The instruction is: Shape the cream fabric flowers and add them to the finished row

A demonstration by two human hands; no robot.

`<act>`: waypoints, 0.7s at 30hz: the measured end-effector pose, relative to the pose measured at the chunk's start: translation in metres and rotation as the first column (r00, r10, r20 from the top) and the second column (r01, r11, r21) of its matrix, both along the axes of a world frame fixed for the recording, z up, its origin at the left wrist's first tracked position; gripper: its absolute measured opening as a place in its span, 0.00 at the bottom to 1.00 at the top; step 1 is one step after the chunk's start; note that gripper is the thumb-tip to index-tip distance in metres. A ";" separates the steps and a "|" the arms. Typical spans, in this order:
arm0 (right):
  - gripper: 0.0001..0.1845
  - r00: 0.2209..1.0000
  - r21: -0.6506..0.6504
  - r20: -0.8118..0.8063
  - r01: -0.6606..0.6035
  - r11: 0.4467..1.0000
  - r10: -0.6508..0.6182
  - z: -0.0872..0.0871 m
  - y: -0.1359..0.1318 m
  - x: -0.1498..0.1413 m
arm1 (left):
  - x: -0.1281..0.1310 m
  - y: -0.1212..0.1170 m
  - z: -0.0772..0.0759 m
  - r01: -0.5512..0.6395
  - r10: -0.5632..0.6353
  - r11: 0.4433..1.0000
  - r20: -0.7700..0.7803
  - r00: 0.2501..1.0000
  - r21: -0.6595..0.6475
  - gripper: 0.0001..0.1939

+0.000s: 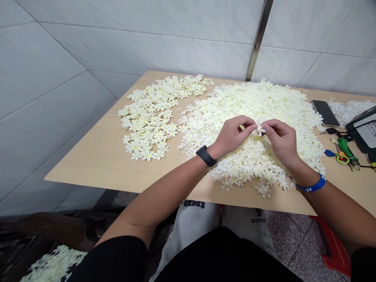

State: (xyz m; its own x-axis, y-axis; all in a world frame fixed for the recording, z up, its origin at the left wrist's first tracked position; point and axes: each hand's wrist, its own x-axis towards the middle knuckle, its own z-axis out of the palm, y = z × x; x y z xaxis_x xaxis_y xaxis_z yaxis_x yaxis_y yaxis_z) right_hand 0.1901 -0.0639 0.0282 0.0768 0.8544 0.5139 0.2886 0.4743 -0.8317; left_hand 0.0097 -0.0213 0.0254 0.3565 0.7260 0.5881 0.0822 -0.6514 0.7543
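Between my two hands, above a large heap of cream-white artificial flowers point(241, 105), is a single artificial flower point(259, 130). My left hand point(236, 135), with a black watch on its wrist, pinches the flower from the left side. From the right, the thumb and forefinger of my right hand point(280, 139) close on the same flower; a blue wristband circles that wrist. A smaller, spread-out group of the same flowers point(149, 121) lies on the table to the left of the heap.
The wooden table point(91, 156) meets a tiled wall. On the right lie a dark phone point(325, 112), keys with a green holder point(347, 149), a black-and-grey box point(364, 129) and small white pieces point(349, 106). More flowers point(55, 264) sit low at left. A red stool point(335, 246) stands below.
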 end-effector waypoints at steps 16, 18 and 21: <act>0.07 0.995 0.037 0.092 0.029 0.999 -0.032 -0.012 0.000 0.005 | 0.004 -0.003 -0.004 0.059 -0.067 0.994 -0.081 0.994 -0.097 0.09; 0.04 0.986 0.160 0.117 0.102 0.982 -0.121 -0.013 0.002 0.007 | 0.004 -0.004 -0.002 0.098 -0.109 0.987 -0.082 0.991 -0.123 0.09; 0.03 0.972 0.228 0.166 0.124 0.966 -0.164 -0.014 0.004 0.011 | 0.003 -0.005 0.000 0.104 -0.115 0.991 -0.127 0.985 -0.085 0.14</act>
